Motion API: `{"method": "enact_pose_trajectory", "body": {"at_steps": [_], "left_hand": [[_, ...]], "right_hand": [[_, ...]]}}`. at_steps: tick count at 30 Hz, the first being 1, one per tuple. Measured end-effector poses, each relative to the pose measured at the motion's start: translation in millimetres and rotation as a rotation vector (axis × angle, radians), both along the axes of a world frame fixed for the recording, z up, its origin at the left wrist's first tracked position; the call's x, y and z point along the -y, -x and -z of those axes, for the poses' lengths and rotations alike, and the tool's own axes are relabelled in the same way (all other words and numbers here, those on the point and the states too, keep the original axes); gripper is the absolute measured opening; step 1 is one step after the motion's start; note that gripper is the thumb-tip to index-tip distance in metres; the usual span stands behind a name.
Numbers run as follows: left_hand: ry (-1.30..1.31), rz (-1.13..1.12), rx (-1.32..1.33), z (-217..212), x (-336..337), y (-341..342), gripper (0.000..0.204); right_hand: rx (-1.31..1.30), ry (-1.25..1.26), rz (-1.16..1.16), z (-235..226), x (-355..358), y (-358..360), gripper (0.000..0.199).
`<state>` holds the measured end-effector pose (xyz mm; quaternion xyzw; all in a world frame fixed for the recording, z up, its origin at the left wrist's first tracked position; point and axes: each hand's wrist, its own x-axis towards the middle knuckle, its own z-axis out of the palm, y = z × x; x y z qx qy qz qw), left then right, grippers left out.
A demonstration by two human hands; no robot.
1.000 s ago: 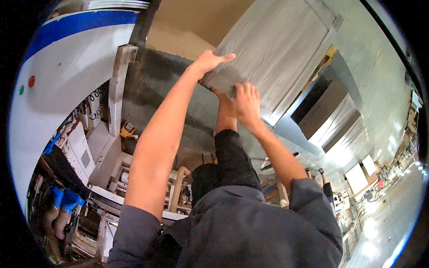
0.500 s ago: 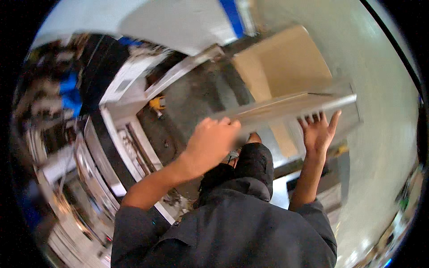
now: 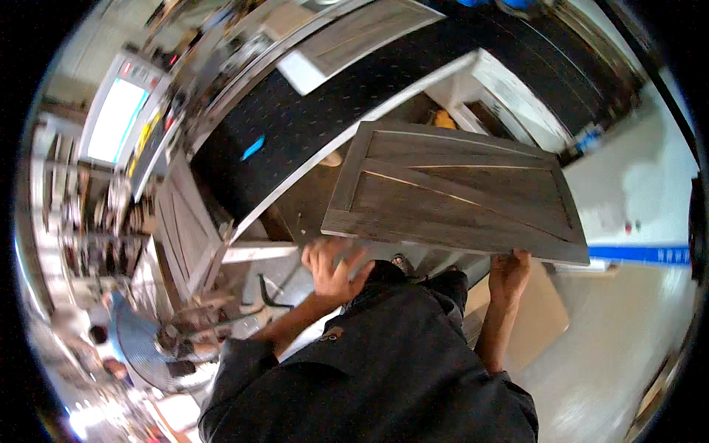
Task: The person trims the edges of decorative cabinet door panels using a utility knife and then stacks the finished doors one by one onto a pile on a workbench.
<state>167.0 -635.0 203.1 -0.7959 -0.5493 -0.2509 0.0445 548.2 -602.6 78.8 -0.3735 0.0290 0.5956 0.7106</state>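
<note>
In front of me a grey-brown wooden cabinet door with a raised frame and diagonal slats is held out flat, its face up. My right hand grips its near edge by the right corner, thumb on top and fingers curled underneath. Just below the door's near left corner is my left hand, with loosely bent fingers spread apart and nothing in them. It looks slightly blurred and seems clear of the door's edge.
Beyond the door runs a black-topped workbench with a pale edge, bearing a similar door and a blue strip. Another door leans at left. A monitor, a fan and cardboard are around me.
My view has swung left toward the bench. The panel, seen almost edge-on before, now shows its broad face. My left hand has come off it, while the right now grips its edge.
</note>
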Motion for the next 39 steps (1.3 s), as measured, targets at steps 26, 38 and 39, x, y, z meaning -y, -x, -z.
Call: {"method": "enact_pose_trajectory", "body": {"at_steps": [26,38,39], "left_hand": [[-0.125,-0.715,2.113,65,-204,95,0.038],[-0.191,-1.005,2.250,26,-279,28,0.043],[-0.214,-1.063,2.227,25,-281,24,0.037]], "right_hand": [[1.358,0.008,-1.392,-2,-622,219,0.031],[2.394,-1.345,-1.426,76,-919,378,0.072],[2.351,-1.377,-1.541,72,-918,380,0.069]]}}
